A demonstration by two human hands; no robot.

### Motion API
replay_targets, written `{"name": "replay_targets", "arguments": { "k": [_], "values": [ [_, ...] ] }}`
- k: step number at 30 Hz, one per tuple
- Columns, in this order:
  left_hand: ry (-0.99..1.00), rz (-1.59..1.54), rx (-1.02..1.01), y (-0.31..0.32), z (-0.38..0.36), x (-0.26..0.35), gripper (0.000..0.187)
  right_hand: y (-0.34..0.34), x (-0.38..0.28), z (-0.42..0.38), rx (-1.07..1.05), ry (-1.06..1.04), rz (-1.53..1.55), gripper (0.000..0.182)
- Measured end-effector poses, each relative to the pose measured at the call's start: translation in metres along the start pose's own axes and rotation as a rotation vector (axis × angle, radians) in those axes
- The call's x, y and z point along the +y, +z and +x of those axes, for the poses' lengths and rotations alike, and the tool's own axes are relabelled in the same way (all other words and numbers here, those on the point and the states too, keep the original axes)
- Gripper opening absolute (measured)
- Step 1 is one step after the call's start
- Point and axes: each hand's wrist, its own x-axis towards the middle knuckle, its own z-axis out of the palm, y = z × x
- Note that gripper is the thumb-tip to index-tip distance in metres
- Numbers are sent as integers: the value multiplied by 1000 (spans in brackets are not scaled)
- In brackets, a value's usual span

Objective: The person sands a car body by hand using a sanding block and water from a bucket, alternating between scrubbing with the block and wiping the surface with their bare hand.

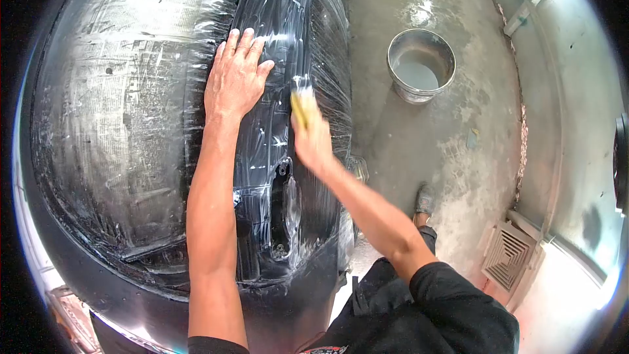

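A large dark car body [124,144] fills the left side, its rear window streaked with whitish film. My left hand [237,75] lies flat on the wet black panel [255,164] beside the window, fingers stretched forward. To its right, my right hand [313,137] is closed around a yellow block [301,108], sponge or sanding pad, blurred by motion. The block presses against the panel's ridge, which carries whitish smears. Nearer to me, a long tail-light opening [283,210] is cut into the body.
A bucket [421,69] of grey, cloudy water stands on the wet concrete floor [458,177] to the right. Beyond it runs a pale wall [576,92] with a square vent [511,255] low down. My shoe [424,198] is beside the car.
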Motion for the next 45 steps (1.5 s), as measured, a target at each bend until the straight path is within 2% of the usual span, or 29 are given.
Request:
{"name": "replay_targets", "arguments": {
  "k": [1, 2, 4, 5, 7, 8, 10, 12, 13, 14, 15, 16, 18, 22, 25, 26, 28, 30, 32, 34, 36, 38, 40, 42, 43, 44, 45],
  "values": [
    [4, 0, 7, 1, 1, -1, 50, 4, -2, -32, 13, -57, -49, 47],
    [7, -4, 4, 3, -1, 0, 50, -4, -13, -70, -85, -145, -60, 47],
    [12, 14, 1, 1, -1, 1, 50, -2, -30, -114, -48, -12, 208, 49],
    [15, 24, -2, 3, -1, 1, 50, -8, -27, -101, -109, -98, 77, 68],
    [18, 44, 10, 4, -1, 1, 50, -6, -13, -39, -90, -86, -17, 60],
    [21, 40, 19, 7, -4, 2, 50, -4, -7, 4, -5, -135, -65, 55],
    [28, 37, 57, 11, -3, -1, 50, 1, 1, 57, 82, -117, -8, 51],
    [25, 31, 24, 7, -2, -2, 50, -8, -14, 33, 1, -48, 15, 51],
    [15, 28, 16, 4, -1, -1, 50, -4, -9, -4, -30, -208, -157, 51],
    [5, 20, 3, 3, -1, 1, 50, -7, -23, -44, -85, -97, 2, 55],
    [0, 21, -13, 3, -1, 1, 50, -11, -28, -79, -189, -176, -162, 60],
    [-3, 18, -10, 2, 0, 1, 50, -11, -43, -98, -123, -90, 94, 61],
    [-4, 15, -12, 1, -2, 2, 50, -14, -29, -80, -134, -153, 8, 59],
    [-6, 20, -32, -1, -1, 3, 50, -7, -6, 75, -47, -50, -12, 53],
    [-4, 20, -48, -3, 1, 4, 49, -2, -16, 36, 5, -32, 57, 47],
    [-2, 22, -47, -1, 0, 2, 49, -3, -26, -6, -21, -127, -65, 43],
    [-2, 15, -30, 1, -1, 1, 50, -14, -48, -84, -137, -179, -34, 43],
    [-1, 30, -30, 0, 0, 2, 50, -11, -40, -104, -155, -37, 84, 44],
    [4, 34, -29, 0, -1, 1, 50, -14, -25, -44, -79, -322, -124, 45],
    [15, 56, -10, 5, -1, 0, 50, 0, -13, 33, 44, -130, -17, 49],
    [26, 57, -4, 2, 0, 1, 49, -9, -25, 69, 9, 24, 80, 50],
    [26, 73, 6, 5, -1, 1, 48, -5, -31, 24, 58, -4, 84, 49],
    [28, 72, 23, 8, 0, 0, 48, -5, -37, -57, -44, -160, -23, 50],
    [27, 78, 28, 9, -1, -1, 48, -6, -37, -97, -106, -47, 176, 56],
    [27, 80, 24, 8, -1, -1, 48, -16, -23, -77, -177, -342, -144, 63],
    [31, 81, 16, 8, -1, -1, 48, -12, -22, -46, -118, -152, 58, 63],
    [32, 85, 25, 8, -1, -1, 48, 4, 3, -2, -29, -244, -77, 59]
  ]
}}
